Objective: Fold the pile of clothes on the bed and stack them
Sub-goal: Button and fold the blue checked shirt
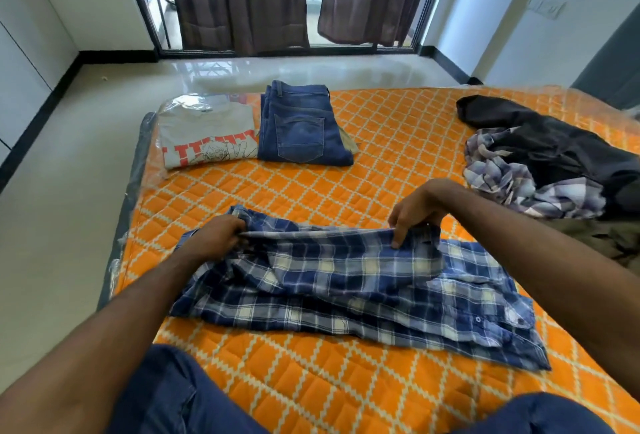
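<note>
Blue plaid shirt (349, 291): checked cotton in navy and cream, lying spread across the near part of the bed, its far edge lifted off the mattress in a taut line between the two hands.
Left hand (221, 236): fingers curled round the left end of that raised edge, gripping the cloth.
Right hand (414, 217): pinching the right end of the same edge, thumb and fingers closed on the fabric, one finger pointing down over the fold.
Bed (398, 142): orange quilted cover with a cream lattice pattern, under a clear plastic wrap that shows at the far left corner.
Step in hand: by my reading, the first lengthwise fold of the shirt, with the far edge being carried toward the person.
Next move: likely calls for laying that edge down evenly over the body, smoothing the bunched middle, then tucking in the sleeve at the right before folding across.
Folded white T-shirt (207, 135): far left of the bed, just beside the jeans.
Folded jeans (301, 128): back pocket facing up, lying on something pale that peeks out at the right.
Unfolded pile (540, 163): a dark garment over a pale lilac checked shirt, far right, well apart from the shirt in hand.
Progress: at least two pieces done, one in hand, several left.
Writing: red block letters and a line-drawn cartoon figure on the T-shirt, cut off by the fold and not readable; no brand label can be made out on the jeans.
</note>
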